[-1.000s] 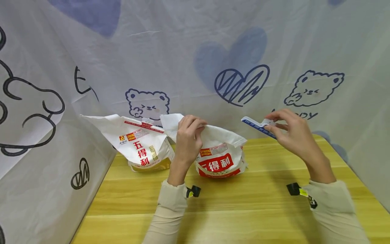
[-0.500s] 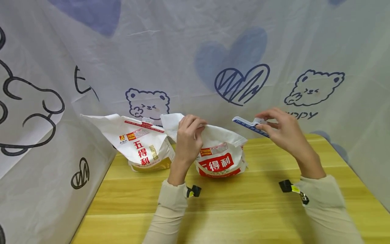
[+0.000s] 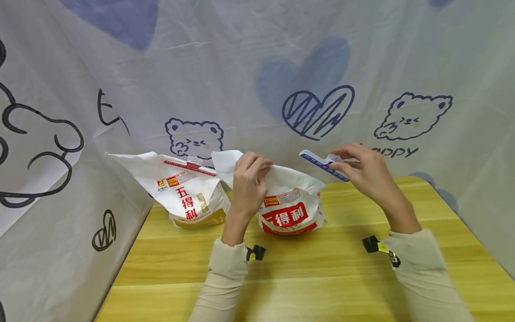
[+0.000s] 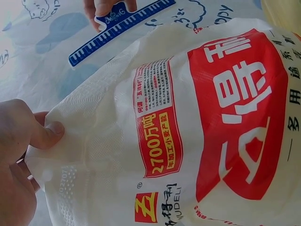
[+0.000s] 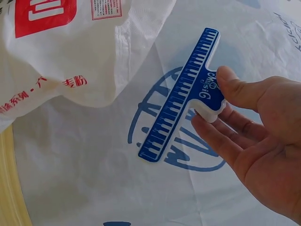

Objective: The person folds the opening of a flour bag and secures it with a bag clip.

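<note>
My left hand pinches the folded top of a white flour bag with a red label, which stands on the table. In the left wrist view the thumb lies over the bag's edge. My right hand holds a long blue-and-white clip by its handle, thumb on one side and fingers on the other. A piano-key pattern runs along the clip's bar. In the head view the clip is in the air just right of the bag's top, apart from it.
Left of the held bag stands another white flour bag, its top closed by a red clip. Both bags are on a yellow wooden table. A white printed cloth hangs behind and at the sides.
My right hand has moved left with the blue clip, bringing it closer to the bag's top. The left hand keeps its pinch on the bag and has stayed in place.
</note>
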Tool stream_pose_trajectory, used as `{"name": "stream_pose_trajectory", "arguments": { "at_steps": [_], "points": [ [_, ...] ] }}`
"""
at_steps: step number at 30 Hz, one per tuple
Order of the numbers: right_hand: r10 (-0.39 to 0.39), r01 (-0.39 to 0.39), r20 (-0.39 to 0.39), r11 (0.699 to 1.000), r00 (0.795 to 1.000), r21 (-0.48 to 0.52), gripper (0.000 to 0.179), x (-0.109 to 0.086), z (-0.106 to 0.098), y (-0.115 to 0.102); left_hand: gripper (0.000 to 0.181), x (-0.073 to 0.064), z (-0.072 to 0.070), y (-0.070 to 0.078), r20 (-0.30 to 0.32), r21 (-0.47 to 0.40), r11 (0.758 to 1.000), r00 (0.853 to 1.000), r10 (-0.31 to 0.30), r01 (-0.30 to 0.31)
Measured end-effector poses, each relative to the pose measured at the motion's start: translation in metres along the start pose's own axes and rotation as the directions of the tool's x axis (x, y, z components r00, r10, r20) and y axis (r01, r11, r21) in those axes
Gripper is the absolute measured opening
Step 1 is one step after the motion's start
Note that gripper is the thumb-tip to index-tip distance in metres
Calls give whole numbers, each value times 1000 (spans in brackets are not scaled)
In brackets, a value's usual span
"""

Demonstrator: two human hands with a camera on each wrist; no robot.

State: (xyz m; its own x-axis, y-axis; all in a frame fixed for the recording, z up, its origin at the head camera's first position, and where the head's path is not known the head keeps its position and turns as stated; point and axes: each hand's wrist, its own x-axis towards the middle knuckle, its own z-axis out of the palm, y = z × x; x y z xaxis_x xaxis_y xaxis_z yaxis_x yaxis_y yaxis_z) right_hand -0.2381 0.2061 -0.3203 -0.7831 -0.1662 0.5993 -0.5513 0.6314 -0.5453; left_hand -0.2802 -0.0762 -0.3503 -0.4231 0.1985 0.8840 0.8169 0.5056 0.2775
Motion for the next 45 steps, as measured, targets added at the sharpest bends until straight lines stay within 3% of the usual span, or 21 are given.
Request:
{"name": "stream_pose_trajectory", "arguments": {
  "at_steps": [14, 26, 37, 45],
  "points": [
    [12, -12, 4, 1000, 1000, 23, 26, 9, 15, -8, 15, -2, -4, -4, -28, -6, 1000, 1000, 2, -2],
    [-21, 23, -49, 999, 999, 49, 19, 7, 17, -8, 13, 0, -1, -2, -27, -15, 1000, 999, 19, -19],
    [28, -24, -54, 998, 998, 59, 9, 12, 25, -15, 15, -1, 0, -2, -42, -20, 999, 999, 25, -25],
    [5, 2, -72, 995, 997, 105, 9, 17, 32, -18, 17, 1, 1, -1, -47, -28, 999, 999, 26, -27]
  ]
}}
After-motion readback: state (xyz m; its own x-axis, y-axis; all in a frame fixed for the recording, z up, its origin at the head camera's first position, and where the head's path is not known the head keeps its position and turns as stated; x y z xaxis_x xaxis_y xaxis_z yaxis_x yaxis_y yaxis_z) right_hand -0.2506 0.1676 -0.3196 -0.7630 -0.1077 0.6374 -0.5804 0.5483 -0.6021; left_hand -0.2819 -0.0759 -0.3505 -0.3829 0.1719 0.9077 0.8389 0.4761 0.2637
